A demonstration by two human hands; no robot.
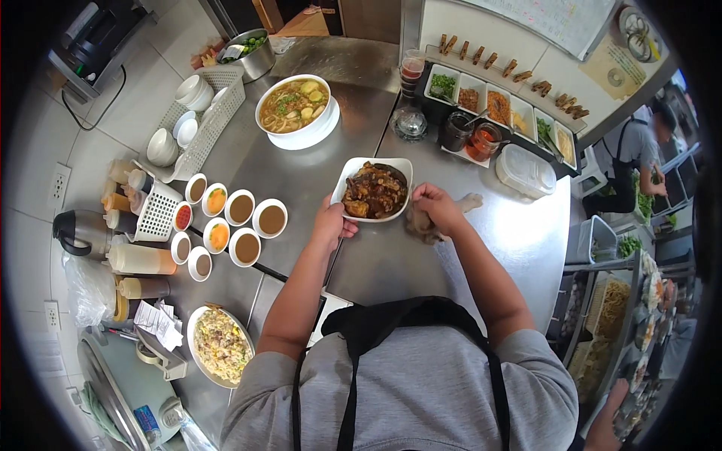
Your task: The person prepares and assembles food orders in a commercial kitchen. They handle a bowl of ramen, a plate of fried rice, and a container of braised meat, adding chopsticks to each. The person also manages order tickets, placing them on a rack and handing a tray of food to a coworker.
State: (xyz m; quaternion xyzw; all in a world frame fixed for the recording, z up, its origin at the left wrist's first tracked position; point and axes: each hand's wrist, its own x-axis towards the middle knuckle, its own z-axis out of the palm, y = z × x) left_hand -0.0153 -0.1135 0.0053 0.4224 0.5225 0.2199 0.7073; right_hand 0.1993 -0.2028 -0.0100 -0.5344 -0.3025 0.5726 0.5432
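A white square bowl [407,167] of dark brown, saucy chunks of food is in front of me over the steel counter. My left hand [331,223] grips its left edge, thumb at the rim. By the bowl's right edge, my right hand [440,208] is closed, fingers curled around a crumpled brownish cloth [471,201]. Part of the cloth shows below the fingers; the rest is hidden under the hand. Farther off, a white bowl of noodle soup [295,105] with green slices stands on a white plate [320,134].
Several small sauce cups [246,246] stand left, near a white basket of bottles [156,214]. An oval plate of fried rice [218,346] is near left. Topping trays [498,105], dark and red jars [483,141] and a lidded container [526,171] line the right. Another person [632,150] works far right.
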